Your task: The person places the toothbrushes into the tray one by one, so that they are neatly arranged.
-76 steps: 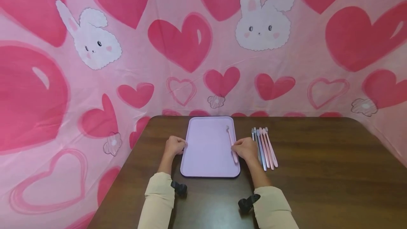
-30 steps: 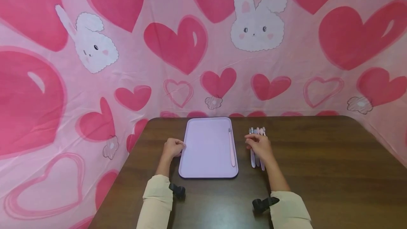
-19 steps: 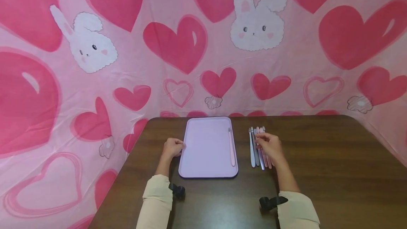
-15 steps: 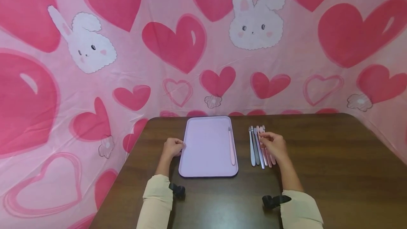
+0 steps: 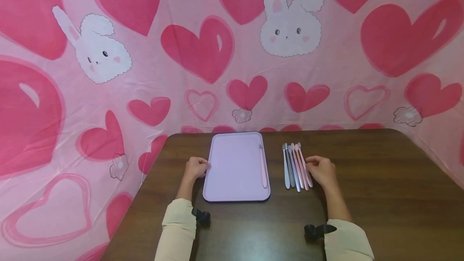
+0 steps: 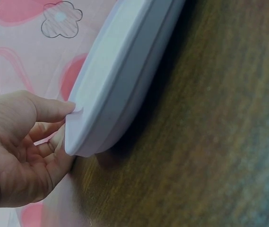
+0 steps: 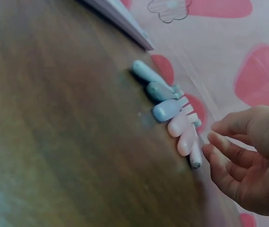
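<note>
A pale purple tray (image 5: 235, 168) lies on the table, and my left hand (image 5: 196, 168) pinches its left rim. The left wrist view shows the thumb on top of the tray's rim (image 6: 94, 101) with fingers beneath. Inside the tray, along its right side, lies a pink toothbrush (image 5: 263, 168). Several more toothbrushes (image 5: 291, 172) in light blue, grey, blue and pink lie side by side to the right. My right hand (image 5: 322, 171) is just right of this row, fingertips close to the outermost pink toothbrush (image 7: 195, 153). Its fingers are loosely bent, holding nothing.
The dark wooden table (image 5: 380, 188) extends to the right of the toothbrushes and in front of the tray. Behind it hangs a pink cloth (image 5: 250, 67) printed with hearts and rabbits. Each wrist wears a black camera (image 5: 314, 233).
My right hand has let go of the pink toothbrush on the tray, then moved rightward across the row to its right side. The left hand has stayed at the tray's rim.
</note>
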The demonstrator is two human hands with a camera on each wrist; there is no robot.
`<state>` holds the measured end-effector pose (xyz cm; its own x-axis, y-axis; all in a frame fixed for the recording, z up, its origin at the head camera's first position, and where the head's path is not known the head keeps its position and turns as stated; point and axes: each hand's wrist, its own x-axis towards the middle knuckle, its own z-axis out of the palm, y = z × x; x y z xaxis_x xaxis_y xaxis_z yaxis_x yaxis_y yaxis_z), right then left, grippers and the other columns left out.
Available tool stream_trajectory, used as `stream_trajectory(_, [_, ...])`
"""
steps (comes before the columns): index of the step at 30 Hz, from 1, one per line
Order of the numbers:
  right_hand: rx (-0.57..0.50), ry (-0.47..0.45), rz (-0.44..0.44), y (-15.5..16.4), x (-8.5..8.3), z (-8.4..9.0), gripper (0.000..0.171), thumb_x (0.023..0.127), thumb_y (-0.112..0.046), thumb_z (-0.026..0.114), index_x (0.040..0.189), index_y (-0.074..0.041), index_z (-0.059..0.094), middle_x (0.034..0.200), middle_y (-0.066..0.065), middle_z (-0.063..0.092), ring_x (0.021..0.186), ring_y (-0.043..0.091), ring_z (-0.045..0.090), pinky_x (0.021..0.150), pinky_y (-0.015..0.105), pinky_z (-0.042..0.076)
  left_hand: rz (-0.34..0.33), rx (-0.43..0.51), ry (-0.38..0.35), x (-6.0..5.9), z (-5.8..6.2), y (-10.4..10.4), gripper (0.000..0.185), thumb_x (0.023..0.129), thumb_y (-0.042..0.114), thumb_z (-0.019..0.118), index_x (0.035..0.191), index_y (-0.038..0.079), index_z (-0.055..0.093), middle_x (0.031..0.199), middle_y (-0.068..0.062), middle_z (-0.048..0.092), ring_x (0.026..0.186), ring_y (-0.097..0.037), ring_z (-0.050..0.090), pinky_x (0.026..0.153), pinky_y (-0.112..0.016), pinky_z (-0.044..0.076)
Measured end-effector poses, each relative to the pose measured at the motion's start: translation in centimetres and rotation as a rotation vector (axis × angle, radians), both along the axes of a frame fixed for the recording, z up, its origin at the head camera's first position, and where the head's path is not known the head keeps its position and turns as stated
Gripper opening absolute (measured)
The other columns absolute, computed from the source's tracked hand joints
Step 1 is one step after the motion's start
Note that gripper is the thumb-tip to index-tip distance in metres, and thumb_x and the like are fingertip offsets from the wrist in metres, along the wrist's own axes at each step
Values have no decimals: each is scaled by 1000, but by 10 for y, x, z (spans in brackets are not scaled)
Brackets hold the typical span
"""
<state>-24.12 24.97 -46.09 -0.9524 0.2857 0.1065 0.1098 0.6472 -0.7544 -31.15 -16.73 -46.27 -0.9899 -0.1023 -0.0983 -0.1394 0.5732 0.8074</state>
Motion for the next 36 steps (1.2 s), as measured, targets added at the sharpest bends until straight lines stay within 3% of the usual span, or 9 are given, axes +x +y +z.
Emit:
stream_trajectory(6, [28,-82,5,1,1,-3,29,90,-13,66,111,6,71,96,22,71,88,33,64,70,34,48,-4,4,-1,-1,-2,-1,21,91,11,69,103,-6,74,100,-22,72,75,-20,67,74,-37,65])
stream_trajectory(13, [45,-113,-11,3,1,-2,32,88,-15,69,112,6,70,102,25,72,95,38,65,82,49,51,0,15,-5,-2,-3,-1,20,92,11,69,102,-6,75,100,-22,72,76,-20,67,76,-38,65])
stream_trajectory(20, [79,-146,-41,2,4,-2,34,90,-18,67,115,5,69,107,26,71,103,44,63,89,58,46,1,16,2,-2,-4,0,20,91,10,70,102,-6,75,100,-21,72,72,-17,66,72,-36,65])
stream_trajectory(29, [153,-131,-77,-2,9,-3,34,90,-21,71,111,6,70,106,29,71,97,50,64,78,57,50,6,14,-1,-1,-4,0,20,91,10,70,102,-6,74,100,-21,71,75,-20,66,74,-37,65])
stream_trajectory(36, [206,-122,-74,-4,8,-1,29,88,-16,75,105,8,73,106,32,71,95,53,64,80,60,51,6,9,11,0,-3,-1,20,91,10,70,102,-7,74,98,-22,71,72,-19,66,71,-36,65])
